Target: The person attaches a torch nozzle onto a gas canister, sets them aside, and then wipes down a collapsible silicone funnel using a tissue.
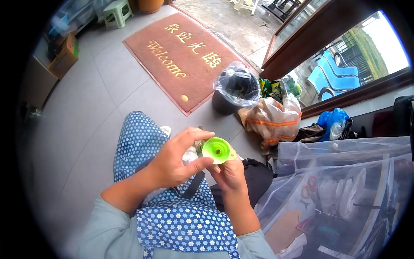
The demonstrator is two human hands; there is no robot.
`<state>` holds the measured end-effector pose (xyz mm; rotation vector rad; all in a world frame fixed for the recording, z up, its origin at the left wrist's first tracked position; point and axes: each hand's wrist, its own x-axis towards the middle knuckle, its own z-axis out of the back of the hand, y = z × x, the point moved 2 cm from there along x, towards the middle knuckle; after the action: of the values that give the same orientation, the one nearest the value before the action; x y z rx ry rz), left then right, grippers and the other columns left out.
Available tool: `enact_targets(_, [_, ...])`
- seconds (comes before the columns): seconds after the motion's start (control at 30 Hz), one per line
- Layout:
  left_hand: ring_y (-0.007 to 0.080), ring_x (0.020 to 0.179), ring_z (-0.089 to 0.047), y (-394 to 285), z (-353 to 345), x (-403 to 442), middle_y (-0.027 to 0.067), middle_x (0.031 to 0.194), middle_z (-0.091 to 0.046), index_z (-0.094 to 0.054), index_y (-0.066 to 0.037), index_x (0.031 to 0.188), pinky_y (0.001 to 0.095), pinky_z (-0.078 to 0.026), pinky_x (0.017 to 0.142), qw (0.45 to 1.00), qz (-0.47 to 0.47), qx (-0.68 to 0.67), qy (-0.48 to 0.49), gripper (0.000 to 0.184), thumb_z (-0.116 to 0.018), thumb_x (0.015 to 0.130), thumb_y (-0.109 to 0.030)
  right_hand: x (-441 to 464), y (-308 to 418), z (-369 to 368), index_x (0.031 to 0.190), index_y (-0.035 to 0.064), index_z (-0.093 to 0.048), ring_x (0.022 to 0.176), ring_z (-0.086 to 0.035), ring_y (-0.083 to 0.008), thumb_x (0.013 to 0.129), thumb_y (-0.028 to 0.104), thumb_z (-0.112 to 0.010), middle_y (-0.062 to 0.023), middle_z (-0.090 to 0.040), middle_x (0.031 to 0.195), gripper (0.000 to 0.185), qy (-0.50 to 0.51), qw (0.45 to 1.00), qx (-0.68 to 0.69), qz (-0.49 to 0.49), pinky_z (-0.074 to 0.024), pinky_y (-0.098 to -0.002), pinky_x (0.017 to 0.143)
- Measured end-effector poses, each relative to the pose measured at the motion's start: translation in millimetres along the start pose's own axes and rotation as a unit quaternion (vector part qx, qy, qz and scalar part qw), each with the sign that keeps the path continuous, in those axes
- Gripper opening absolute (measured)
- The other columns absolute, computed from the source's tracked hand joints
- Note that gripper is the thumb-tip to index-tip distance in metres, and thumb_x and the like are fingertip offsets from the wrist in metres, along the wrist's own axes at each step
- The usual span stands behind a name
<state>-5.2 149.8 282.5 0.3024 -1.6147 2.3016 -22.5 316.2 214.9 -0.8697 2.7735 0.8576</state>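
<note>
A small bright green funnel [214,149] faces up toward me, its wide mouth showing a dark hole at the centre. My left hand [181,154] grips its rim from the left, thumb at the lower edge and index finger at the top. From below, my right hand [230,175] is closed under the funnel, close to its small tab. What the right fingers wrap round is mostly hidden behind the funnel. Something white and a bit of metal show between the hands. A blue flowered apron [185,228] covers my lap beneath them.
A black bin [236,89] with a clear liner stands ahead, beside a red welcome mat [172,56]. Plastic bags [276,118] lie along the door frame. At right, white netting [340,168] covers a surface with scissors under it. A green stool [117,14] stands far left.
</note>
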Motion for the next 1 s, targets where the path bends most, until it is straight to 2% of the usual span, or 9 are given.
enact_targets(0.17, [0.024,0.091,-0.064,1.8,12.6,10.0,0.0131,0.101,-0.066,-0.065,-0.001,0.11,0.0319,-0.049,0.083,0.997,0.056,0.009,0.049,0.021,-0.063,0.093,-0.013,0.2,2.2,8.8,0.101,0.0061,-0.054,0.06,-0.05,-0.0098,0.102,0.022,-0.054,-0.0079,-0.063,0.09,0.016,0.034,0.999,-0.036,-0.012,-0.042,-0.0214,0.057])
enact_targets(0.47, [0.0119,0.093,-0.059,53.3,8.3,1.2,0.0069,0.108,-0.06,-0.055,-0.002,0.118,0.0256,-0.048,0.084,0.979,0.152,-0.135,-0.028,0.023,-0.057,0.097,-0.012,3.5,4.6,23.6,0.104,0.0052,-0.054,0.063,-0.052,-0.012,0.101,0.019,-0.056,-0.0075,-0.063,0.089,0.014,0.011,1.0,-0.012,-0.004,-0.0418,-0.022,0.057])
enact_targets(0.53, [0.0106,0.094,-0.058,71.5,7.6,-3.6,0.0071,0.108,-0.059,-0.055,-0.002,0.118,0.0249,-0.048,0.083,0.952,0.236,-0.195,-0.031,0.022,-0.057,0.097,-0.01,13.3,13.9,42.7,0.105,0.0034,-0.055,0.068,-0.055,-0.0124,0.101,0.013,-0.055,-0.0072,-0.062,0.09,0.011,-0.03,0.989,-0.126,0.068,-0.0447,-0.023,0.06])
enact_targets(0.6, [0.0097,0.093,-0.058,101.0,5.9,-6.5,0.0072,0.109,-0.059,-0.054,-0.002,0.119,0.0248,-0.049,0.081,0.946,0.253,-0.198,-0.036,0.023,-0.057,0.097,-0.01,31.0,24.5,88.1,0.107,0.0023,-0.055,0.069,-0.056,-0.0109,0.1,0.009,-0.054,-0.0071,-0.062,0.09,0.01,-0.164,0.865,-0.45,0.149,-0.0455,-0.0226,0.061])
enact_targets(0.67, [0.0098,0.092,-0.058,129.8,3.0,-9.9,0.0076,0.11,-0.059,-0.054,-0.003,0.119,0.0244,-0.048,0.081,0.895,0.33,-0.295,-0.046,0.024,-0.055,0.097,-0.011,34.1,36.6,113.5,0.108,0.0013,-0.054,0.069,-0.056,-0.0098,0.099,0.007,-0.054,-0.0064,-0.062,0.089,0.011,-0.175,0.882,-0.418,0.126,-0.0459,-0.0225,0.062])
enact_targets(0.73, [0.0117,0.092,-0.059,152.7,-3.0,-11.8,0.0071,0.106,-0.062,-0.057,-0.003,0.118,0.0271,-0.049,0.082,0.898,0.343,-0.275,-0.036,0.023,-0.055,0.098,-0.014,37.9,35.4,131.7,0.107,0.0006,-0.054,0.067,-0.055,-0.0098,0.099,0.006,-0.054,-0.0059,-0.062,0.087,0.01,-0.19,0.891,-0.392,0.129,-0.0461,-0.023,0.062])
enact_targets(0.8, [0.0128,0.096,-0.06,167.3,-11.9,-9.6,0.0062,0.102,-0.065,-0.062,-0.004,0.113,0.0299,-0.049,0.084,0.921,0.374,-0.085,0.068,0.022,-0.058,0.098,-0.019,44.2,27.6,161.3,0.107,0.0002,-0.054,0.067,-0.055,-0.0098,0.098,0.005,-0.054,-0.0058,-0.061,0.085,0.01,-0.221,0.842,-0.475,0.131,-0.0471,-0.024,0.062])
enact_targets(0.87, [0.0174,0.099,-0.062,169.5,-22.8,-2.4,0.0078,0.1,-0.068,-0.065,-0.004,0.112,0.0341,-0.049,0.088,0.927,0.362,-0.044,0.094,0.027,-0.061,0.096,-0.026,46.0,13.9,185.2,0.105,0.0005,-0.055,0.067,-0.055,-0.0097,0.097,0.006,-0.055,-0.0058,-0.061,0.084,0.01,-0.254,0.83,-0.493,0.061,-0.0479,-0.0245,0.061])
enact_targets(1.0, [0.0285,0.108,-0.061,176.9,-46.9,13.8,0.0133,0.11,-0.067,-0.061,-0.004,0.124,0.0379,-0.046,0.096,0.945,0.251,0.051,0.202,0.047,-0.069,0.09,-0.037,50.7,-0.1,172.6,0.107,0.0024,-0.057,0.067,-0.055,-0.0097,0.099,0.011,-0.055,-0.005,-0.061,0.084,0.012,-0.162,0.9,-0.402,0.041,-0.0457,-0.0233,0.061])
